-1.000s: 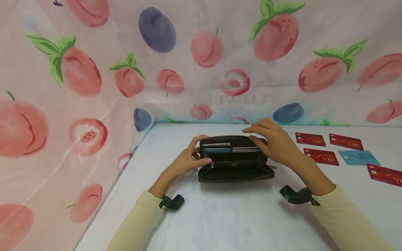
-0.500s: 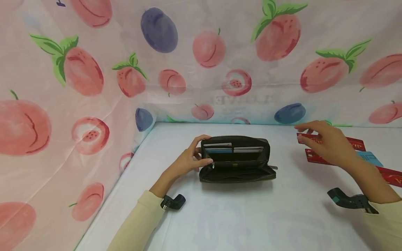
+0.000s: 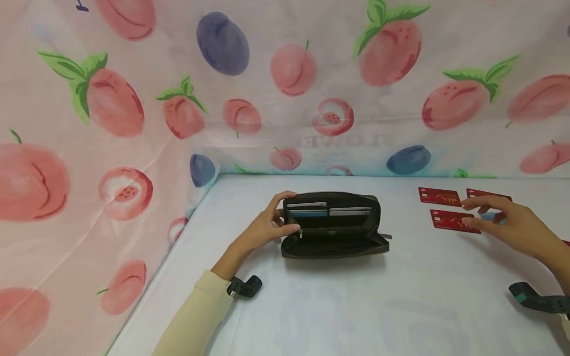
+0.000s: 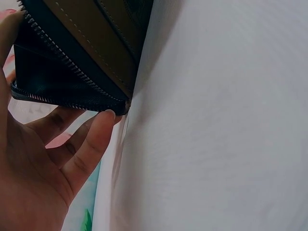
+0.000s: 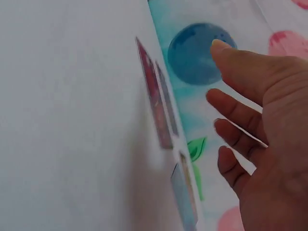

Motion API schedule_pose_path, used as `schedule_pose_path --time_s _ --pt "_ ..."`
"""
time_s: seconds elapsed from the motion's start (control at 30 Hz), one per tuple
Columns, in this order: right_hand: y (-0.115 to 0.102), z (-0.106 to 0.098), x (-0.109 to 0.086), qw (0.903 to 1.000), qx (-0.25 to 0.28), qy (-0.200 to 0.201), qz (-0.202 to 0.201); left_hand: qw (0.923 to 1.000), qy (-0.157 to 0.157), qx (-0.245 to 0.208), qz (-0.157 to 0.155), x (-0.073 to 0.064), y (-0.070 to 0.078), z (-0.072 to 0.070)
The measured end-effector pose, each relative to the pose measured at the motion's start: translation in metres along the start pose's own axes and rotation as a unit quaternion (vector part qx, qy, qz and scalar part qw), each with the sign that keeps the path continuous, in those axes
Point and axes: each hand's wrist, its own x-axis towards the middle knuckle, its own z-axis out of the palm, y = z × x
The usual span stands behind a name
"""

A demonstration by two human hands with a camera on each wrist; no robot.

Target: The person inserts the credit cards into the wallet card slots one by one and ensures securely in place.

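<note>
A black zip-around wallet (image 3: 331, 231) stands unzipped and spread on the white table, a blue card (image 3: 307, 214) and grey-white cards in its slots. My left hand (image 3: 262, 228) grips its left end, thumb at the zipped corner; the left wrist view shows the wallet's brown outside (image 4: 91, 33). Over the loose cards at right hovers my right hand (image 3: 518, 225), fingers apart and holding nothing. Its fingertips overlap a red VIP card (image 3: 447, 220), and the hand partly hides a light blue card (image 3: 489, 216). In the right wrist view, the thumb and fingers (image 5: 236, 108) are well spread.
Two more red cards lie behind, one at the left (image 3: 438, 197) and one at the right (image 3: 487, 193). Another red card (image 3: 567, 243) shows only its edge at the far right. A fruit-print cloth (image 3: 285, 113) hangs behind and left of the table (image 3: 338, 306).
My right hand has moved right, from the wallet's right end to over the loose cards, and come down nearer the blue card. The left hand and wallet have stayed put.
</note>
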Motion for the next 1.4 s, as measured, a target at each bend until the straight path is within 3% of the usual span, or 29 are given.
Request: schedule_pose_path --time_s 0.27,0.57,0.63,0.7,0.87,0.93,1.4 --pt "0.023 0.007 -0.002 0.9984 0.003 -0.031 0.048 1.0 -0.003 -0.001 0.001 0.0 0.0 -0.001" --pt "0.04 0.017 -0.003 0.9973 0.012 -0.047 0.054 1.0 -0.005 -0.003 0.005 0.0 0.001 -0.001" --pt "0.041 0.019 -0.002 0.9978 0.012 -0.045 0.047 0.9999 -0.006 -0.005 0.007 0.0 0.001 -0.001" --pt "0.04 0.02 -0.002 0.9983 0.01 -0.041 0.04 0.9999 -0.01 -0.01 0.003 -0.003 0.011 -0.002" --pt "0.037 0.021 -0.002 0.9988 0.006 -0.036 0.033 0.9999 -0.01 -0.012 -0.004 -0.003 0.012 -0.002" --pt "0.036 0.022 -0.002 0.999 0.001 -0.033 0.031 0.9999 -0.008 -0.01 0.0 -0.001 0.003 -0.001" --pt "0.034 0.023 -0.002 0.9992 -0.005 -0.026 0.031 0.9999 -0.008 -0.011 0.005 0.0 0.0 -0.002"
